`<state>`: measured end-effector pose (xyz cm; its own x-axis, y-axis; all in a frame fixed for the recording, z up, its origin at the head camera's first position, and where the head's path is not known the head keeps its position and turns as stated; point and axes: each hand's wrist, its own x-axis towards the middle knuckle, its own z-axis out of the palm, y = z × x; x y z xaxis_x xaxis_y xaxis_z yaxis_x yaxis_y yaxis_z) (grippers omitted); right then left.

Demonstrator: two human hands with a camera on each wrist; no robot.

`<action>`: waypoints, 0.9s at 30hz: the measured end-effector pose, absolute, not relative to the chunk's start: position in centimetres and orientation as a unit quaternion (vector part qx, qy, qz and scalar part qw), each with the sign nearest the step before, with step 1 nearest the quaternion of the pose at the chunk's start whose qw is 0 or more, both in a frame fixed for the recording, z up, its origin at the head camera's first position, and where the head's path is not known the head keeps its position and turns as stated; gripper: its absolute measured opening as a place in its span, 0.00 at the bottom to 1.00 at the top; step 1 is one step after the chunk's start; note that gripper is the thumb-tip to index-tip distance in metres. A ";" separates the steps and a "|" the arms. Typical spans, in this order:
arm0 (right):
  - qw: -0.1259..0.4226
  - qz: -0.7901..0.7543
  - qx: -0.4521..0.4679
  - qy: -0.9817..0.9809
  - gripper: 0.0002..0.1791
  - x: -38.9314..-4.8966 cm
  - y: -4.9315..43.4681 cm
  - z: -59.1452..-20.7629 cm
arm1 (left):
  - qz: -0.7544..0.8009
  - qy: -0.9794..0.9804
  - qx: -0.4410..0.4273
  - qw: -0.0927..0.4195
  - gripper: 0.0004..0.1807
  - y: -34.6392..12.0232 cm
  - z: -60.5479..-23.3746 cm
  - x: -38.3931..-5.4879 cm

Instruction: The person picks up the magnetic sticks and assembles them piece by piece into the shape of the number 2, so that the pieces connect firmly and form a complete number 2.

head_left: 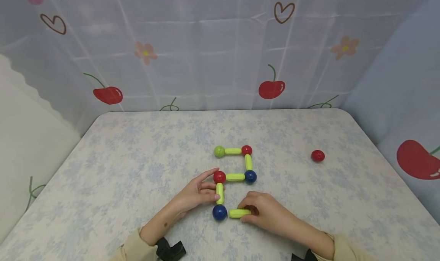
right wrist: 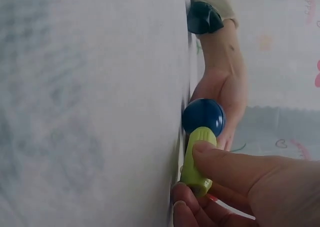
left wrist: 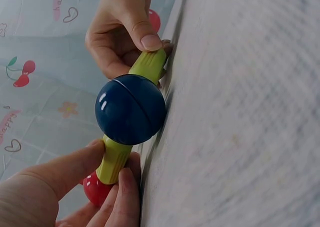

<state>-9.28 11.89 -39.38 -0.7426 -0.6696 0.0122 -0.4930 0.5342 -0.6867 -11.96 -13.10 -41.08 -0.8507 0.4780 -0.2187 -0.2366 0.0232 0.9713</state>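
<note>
Yellow-green rods and coloured balls form a stepped chain on the table. My left hand [head_left: 194, 194] pinches the upright yellow-green rod [head_left: 220, 194] between thumb and fingers, its index fingertip at the red ball [head_left: 219, 176]. Below that rod sits the near blue ball [head_left: 219, 213], large in the left wrist view. Another yellow-green rod [head_left: 237, 213] lies pinched between the thumb and fingers of my right hand [head_left: 266, 212]. Its free end points at the near blue ball, with a narrow gap in the head view.
Further back, the chain runs through a blue ball [head_left: 250, 176] and a red ball [head_left: 246, 150] to a green ball [head_left: 219, 151]. A loose red ball [head_left: 317, 156] lies apart on the right. Behind the table [head_left: 137, 158] hangs a printed curtain [head_left: 206, 55].
</note>
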 end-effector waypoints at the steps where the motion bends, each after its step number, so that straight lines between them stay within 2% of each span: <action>1: 0.128 -0.347 -0.333 0.867 0.08 -9.2 11.8 -39.4 | 0.693 0.668 0.090 0.257 0.42 -13.1 -41.1 -12.0; 11: 0.120 -0.358 -0.332 0.864 0.07 -9.0 11.6 -39.7 | 0.666 0.697 0.103 0.242 0.42 -13.1 -40.9 -11.9; 17: 0.111 -0.365 -0.332 0.863 0.07 -9.1 11.7 -39.9 | 0.510 0.823 0.209 0.138 0.40 -13.5 -39.9 -11.4; 19: 0.113 -0.368 -0.330 0.862 0.08 -9.1 11.7 -39.9 | 0.461 0.846 0.240 0.123 0.39 -13.9 -39.4 -11.0; 27: 0.109 -0.368 -0.328 0.863 0.08 -9.1 11.7 -40.0 | 0.382 0.836 0.339 0.202 0.27 -13.4 -38.7 -9.5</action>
